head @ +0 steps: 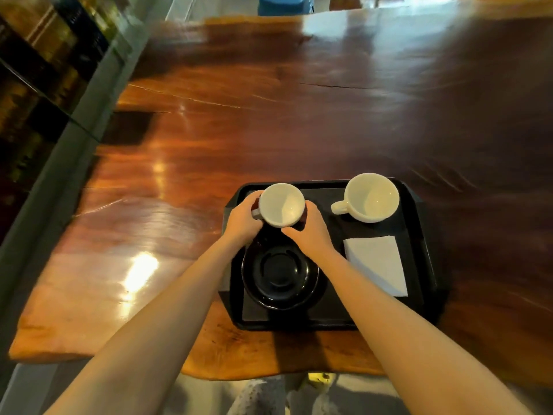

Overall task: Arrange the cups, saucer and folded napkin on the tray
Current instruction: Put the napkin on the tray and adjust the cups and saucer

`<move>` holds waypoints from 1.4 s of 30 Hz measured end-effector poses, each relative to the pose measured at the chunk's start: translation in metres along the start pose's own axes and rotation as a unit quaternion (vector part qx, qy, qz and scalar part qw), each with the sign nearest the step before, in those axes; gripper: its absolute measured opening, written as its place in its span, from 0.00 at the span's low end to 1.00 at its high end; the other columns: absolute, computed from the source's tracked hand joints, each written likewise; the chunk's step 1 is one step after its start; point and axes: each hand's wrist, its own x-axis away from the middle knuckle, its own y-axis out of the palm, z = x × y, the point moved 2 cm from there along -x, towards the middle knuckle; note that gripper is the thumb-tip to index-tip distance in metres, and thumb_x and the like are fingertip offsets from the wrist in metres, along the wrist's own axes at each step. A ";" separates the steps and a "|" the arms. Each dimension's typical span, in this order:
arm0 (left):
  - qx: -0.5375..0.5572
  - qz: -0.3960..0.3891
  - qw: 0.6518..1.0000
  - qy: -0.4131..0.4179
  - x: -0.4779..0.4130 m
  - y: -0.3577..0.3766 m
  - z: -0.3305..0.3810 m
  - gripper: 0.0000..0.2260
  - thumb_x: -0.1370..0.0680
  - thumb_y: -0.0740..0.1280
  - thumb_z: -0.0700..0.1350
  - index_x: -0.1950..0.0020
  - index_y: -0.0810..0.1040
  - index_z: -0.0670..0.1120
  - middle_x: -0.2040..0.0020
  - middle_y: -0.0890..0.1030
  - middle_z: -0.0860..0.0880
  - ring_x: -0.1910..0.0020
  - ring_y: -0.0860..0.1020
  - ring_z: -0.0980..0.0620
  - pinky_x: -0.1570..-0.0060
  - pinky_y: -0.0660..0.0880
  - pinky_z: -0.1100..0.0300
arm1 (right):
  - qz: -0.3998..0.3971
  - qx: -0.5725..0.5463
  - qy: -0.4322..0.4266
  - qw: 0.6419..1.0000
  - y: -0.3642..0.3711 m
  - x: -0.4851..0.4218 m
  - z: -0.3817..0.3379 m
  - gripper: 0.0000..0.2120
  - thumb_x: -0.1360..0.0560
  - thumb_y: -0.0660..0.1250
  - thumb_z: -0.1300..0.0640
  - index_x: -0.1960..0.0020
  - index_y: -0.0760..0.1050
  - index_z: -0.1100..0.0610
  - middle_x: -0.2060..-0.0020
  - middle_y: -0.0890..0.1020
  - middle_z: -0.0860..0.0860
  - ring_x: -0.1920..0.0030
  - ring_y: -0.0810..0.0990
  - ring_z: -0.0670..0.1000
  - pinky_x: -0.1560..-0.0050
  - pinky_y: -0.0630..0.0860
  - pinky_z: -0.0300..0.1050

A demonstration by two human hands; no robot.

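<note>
White porcelain is what I have between both hands: the left hand (244, 218) wraps the handle side of the white cup (282, 205) and the right hand (311, 230) presses the opposite wall, fingers curled around it on both sides. The cup sits at the far left of the black tray (419, 235), just beyond the black saucer (279, 272), which lies empty on the tray's near left. I cannot tell whether the cup's base is resting on the tray or lifted a little. A second white cup (371, 197) stands at the far right with its handle pointing left, and the folded white napkin (377, 265) lies flat in front of it, near right. My judgement is that the cup in hand belongs on the saucer, so I would raise it straight enough to clear the saucer's rim, draw it toward me, and lower it level into the central well rather than onto the sloped edge. I would keep the grip even so the cup does not tilt, and let go only once it sits steady. The glossy wooden table (269, 115) under the tray is slick-looking, so I would avoid pushing sideways.
</note>
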 end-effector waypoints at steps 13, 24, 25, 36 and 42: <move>-0.026 -0.055 0.997 0.057 -0.021 0.006 0.007 0.23 0.26 0.67 0.36 0.32 0.71 0.49 0.36 0.77 0.48 0.35 0.73 0.49 0.44 0.68 0.61 | 0.087 -0.042 0.044 0.994 0.002 0.012 0.013 0.33 0.32 0.75 0.57 0.33 0.62 0.54 0.36 0.70 0.52 0.38 0.72 0.49 0.41 0.71 0.41; -0.152 -0.031 0.987 -0.034 0.054 0.010 -0.017 0.22 0.23 0.60 0.35 0.29 0.67 0.44 0.33 0.75 0.42 0.35 0.73 0.44 0.38 0.71 0.51 | 0.028 0.186 0.079 0.979 -0.018 0.058 0.029 0.18 0.20 0.57 0.57 0.31 0.67 0.56 0.38 0.75 0.54 0.40 0.75 0.52 0.41 0.73 0.46; -0.174 -0.035 0.984 -0.034 0.058 0.013 -0.019 0.22 0.23 0.60 0.34 0.29 0.67 0.43 0.33 0.74 0.42 0.35 0.73 0.43 0.38 0.71 0.50 | 0.012 0.200 0.079 0.976 -0.017 0.061 0.030 0.18 0.20 0.57 0.57 0.31 0.67 0.56 0.38 0.75 0.54 0.39 0.75 0.53 0.41 0.73 0.47; -0.175 -0.035 0.983 -0.034 0.073 0.027 -0.017 0.23 0.25 0.59 0.33 0.30 0.68 0.44 0.33 0.74 0.43 0.34 0.72 0.44 0.40 0.72 0.51 | -0.003 0.217 0.106 0.970 -0.025 0.072 0.035 0.17 0.20 0.56 0.60 0.31 0.66 0.56 0.37 0.76 0.55 0.39 0.76 0.54 0.41 0.75 0.48; -0.167 0.024 0.986 -0.012 0.088 0.028 0.006 0.19 0.23 0.60 0.38 0.32 0.70 0.43 0.36 0.76 0.44 0.34 0.72 0.44 0.37 0.70 0.52 | 0.127 0.153 0.059 0.978 -0.069 0.075 0.027 0.20 0.23 0.62 0.59 0.32 0.66 0.56 0.38 0.76 0.53 0.40 0.76 0.53 0.43 0.74 0.47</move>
